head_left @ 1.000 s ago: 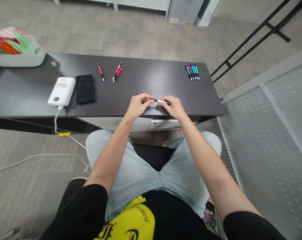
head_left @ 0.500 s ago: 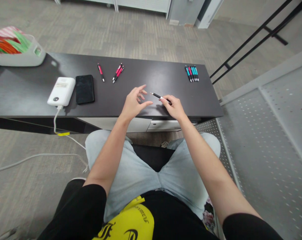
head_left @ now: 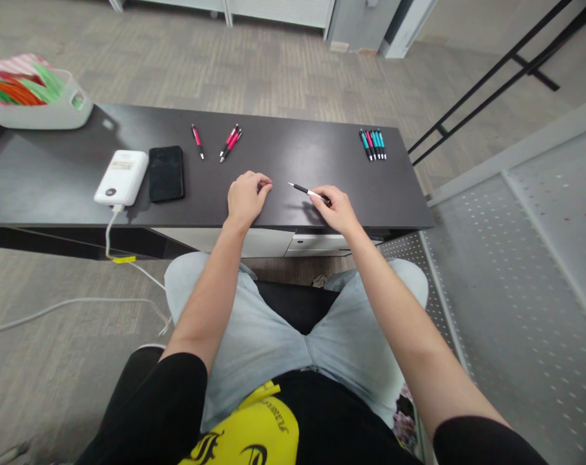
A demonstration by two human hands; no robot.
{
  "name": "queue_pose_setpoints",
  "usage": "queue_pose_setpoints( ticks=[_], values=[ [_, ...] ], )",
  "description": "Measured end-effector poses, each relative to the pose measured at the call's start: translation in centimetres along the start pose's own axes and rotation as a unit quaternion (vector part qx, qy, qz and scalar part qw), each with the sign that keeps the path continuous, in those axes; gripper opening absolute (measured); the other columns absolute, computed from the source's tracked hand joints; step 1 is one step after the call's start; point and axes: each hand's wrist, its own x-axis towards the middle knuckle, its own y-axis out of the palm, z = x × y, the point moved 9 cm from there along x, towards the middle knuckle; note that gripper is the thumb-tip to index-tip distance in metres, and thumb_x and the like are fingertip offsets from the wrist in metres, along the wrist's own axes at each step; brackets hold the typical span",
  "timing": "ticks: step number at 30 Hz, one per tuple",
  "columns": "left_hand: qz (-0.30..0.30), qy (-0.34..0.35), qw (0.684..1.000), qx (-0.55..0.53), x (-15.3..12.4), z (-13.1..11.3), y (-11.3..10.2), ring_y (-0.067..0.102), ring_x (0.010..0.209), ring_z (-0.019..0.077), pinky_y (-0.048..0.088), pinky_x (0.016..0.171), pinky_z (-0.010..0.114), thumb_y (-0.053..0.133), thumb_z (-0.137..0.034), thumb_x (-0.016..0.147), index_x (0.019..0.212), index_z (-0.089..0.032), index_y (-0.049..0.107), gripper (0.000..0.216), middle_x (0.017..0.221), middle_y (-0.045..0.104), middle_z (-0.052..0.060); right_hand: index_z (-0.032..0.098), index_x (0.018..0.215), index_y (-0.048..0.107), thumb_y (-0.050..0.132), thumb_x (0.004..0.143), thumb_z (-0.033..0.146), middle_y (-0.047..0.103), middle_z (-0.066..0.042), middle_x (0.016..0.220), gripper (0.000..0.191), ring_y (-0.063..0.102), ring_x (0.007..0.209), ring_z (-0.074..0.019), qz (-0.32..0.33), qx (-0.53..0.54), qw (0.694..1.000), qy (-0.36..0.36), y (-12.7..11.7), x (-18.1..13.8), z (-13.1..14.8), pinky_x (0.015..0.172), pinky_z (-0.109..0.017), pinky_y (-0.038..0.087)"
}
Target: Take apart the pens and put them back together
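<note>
My right hand grips a pen with a white barrel and black grip section. Its thin pale tip points left, over the dark tabletop. To the left of that tip, my left hand rests near the front edge, fingers curled in and thumb against them. Whatever lies between those fingertips, if anything, is too small or hidden to make out. Beyond my left hand lie two red-and-black pens side by side and a single red pen. A row of several blue and red pens sits at the far right.
A black phone-like slab lies left of my hands, beside a white power bank with a cable hanging over the front edge. At the far left stands a white basket of colourful items. A perforated grey panel stands to the right.
My left hand has drawn back left, away from the pen tip, and its spread fingers have closed together. My right hand still holds the pen in nearly the same place.
</note>
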Motion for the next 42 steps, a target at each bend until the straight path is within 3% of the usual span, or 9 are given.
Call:
queue_pose_setpoints(
  ticks=[4, 8, 14, 22, 26, 30, 36, 40, 42],
  values=[
    [0.039, -0.039, 0.979, -0.194, 0.0, -0.2, 1.6, 0.081, 0.097, 0.0260, 0.063, 0.098, 0.041, 0.090, -0.030, 0.101, 0.109, -0.024, 0.091, 0.009, 0.109, 0.091, 0.008, 0.032, 0.112, 0.090, 0.076, 0.113, 0.078, 0.092, -0.012, 0.117, 0.048, 0.078, 0.111, -0.0391, 0.001, 0.003, 1.000, -0.006, -0.1, -0.1, 0.4, 0.110, -0.057, 0.064],
    [0.063, -0.045, 0.942, -0.326, -0.2, -0.7, 3.0, 0.089, 0.112, 0.0279, 0.068, 0.110, 0.042, 0.100, -0.045, 0.095, 0.109, -0.023, 0.087, 0.029, 0.115, 0.094, 0.011, 0.033, 0.111, 0.091, 0.076, 0.111, 0.086, 0.092, -0.012, 0.116, 0.055, 0.077, 0.111, -0.0402, 0.002, 0.002, 1.000, 0.000, -0.1, -0.1, 0.4, 0.110, -0.058, 0.063],
    [0.064, -0.063, 0.939, -0.333, -0.4, -0.9, 3.2, 0.089, 0.110, 0.0268, 0.070, 0.111, 0.042, 0.101, -0.045, 0.090, 0.105, -0.023, 0.087, 0.030, 0.114, 0.095, 0.011, 0.033, 0.113, 0.093, 0.076, 0.113, 0.084, 0.091, -0.013, 0.114, 0.054, 0.076, 0.110, -0.0394, 0.007, -0.004, 1.000, -0.006, -0.2, 0.0, 0.6, 0.109, -0.057, 0.064],
    [0.095, -0.020, 0.944, -0.315, -0.9, -1.8, 3.6, 0.085, 0.097, 0.0244, 0.064, 0.092, 0.037, 0.100, -0.047, 0.090, 0.108, -0.021, 0.091, 0.033, 0.108, 0.095, 0.010, 0.032, 0.120, 0.089, 0.077, 0.113, 0.083, 0.091, -0.011, 0.118, 0.053, 0.080, 0.108, -0.0373, -0.006, 0.021, 0.999, -0.023, -0.2, -0.2, 0.3, 0.108, -0.055, 0.066],
    [0.093, -0.006, 0.951, -0.295, -1.0, -1.9, 3.5, 0.082, 0.091, 0.0223, 0.059, 0.085, 0.035, 0.098, -0.045, 0.093, 0.109, -0.021, 0.092, 0.029, 0.107, 0.095, 0.010, 0.031, 0.114, 0.087, 0.077, 0.114, 0.081, 0.089, -0.010, 0.112, 0.051, 0.080, 0.105, -0.0356, -0.005, 0.021, 0.999, -0.027, -0.2, -0.1, 0.1, 0.104, -0.052, 0.065],
    [0.095, -0.002, 0.951, -0.294, -1.0, -1.8, 3.5, 0.084, 0.096, 0.0239, 0.060, 0.087, 0.036, 0.099, -0.043, 0.093, 0.111, -0.021, 0.091, 0.029, 0.112, 0.096, 0.011, 0.031, 0.104, 0.087, 0.065, 0.122, 0.076, 0.087, -0.010, 0.102, 0.054, 0.079, 0.100, -0.0346, 0.005, 0.012, 0.999, -0.030, 0.0, 0.0, 0.2, 0.100, -0.051, 0.063],
    [0.099, 0.001, 0.954, -0.284, -1.0, -1.7, 3.6, 0.086, 0.101, 0.0259, 0.062, 0.090, 0.037, 0.098, -0.041, 0.094, 0.112, -0.021, 0.090, 0.028, 0.116, 0.096, 0.013, 0.029, 0.109, 0.086, 0.080, 0.111, 0.079, 0.089, -0.010, 0.108, 0.050, 0.078, 0.098, -0.0332, 0.001, 0.032, 0.999, -0.003, 0.0, -0.1, -0.1, 0.096, -0.047, 0.064],
    [0.106, 0.008, 0.955, -0.276, -1.0, -1.9, 3.6, 0.084, 0.101, 0.0260, 0.062, 0.090, 0.037, 0.096, -0.041, 0.094, 0.113, -0.021, 0.090, 0.028, 0.118, 0.096, 0.013, 0.029, 0.096, 0.082, 0.063, 0.121, 0.074, 0.084, -0.009, 0.094, 0.055, 0.077, 0.094, -0.0330, 0.031, -0.003, 1.000, 0.004, 0.3, 0.0, -0.2, 0.098, -0.047, 0.061],
    [0.111, 0.014, 0.958, -0.263, -1.1, -2.1, 3.5, 0.086, 0.109, 0.0266, 0.064, 0.095, 0.038, 0.093, -0.036, 0.094, 0.121, -0.021, 0.089, 0.031, 0.129, 0.096, 0.014, 0.029, 0.097, 0.082, 0.063, 0.122, 0.070, 0.082, -0.008, 0.091, 0.052, 0.076, 0.092, -0.0325, 0.035, -0.008, 0.999, 0.015, 0.4, 0.1, -0.4, 0.097, -0.047, 0.060]
  ],
)
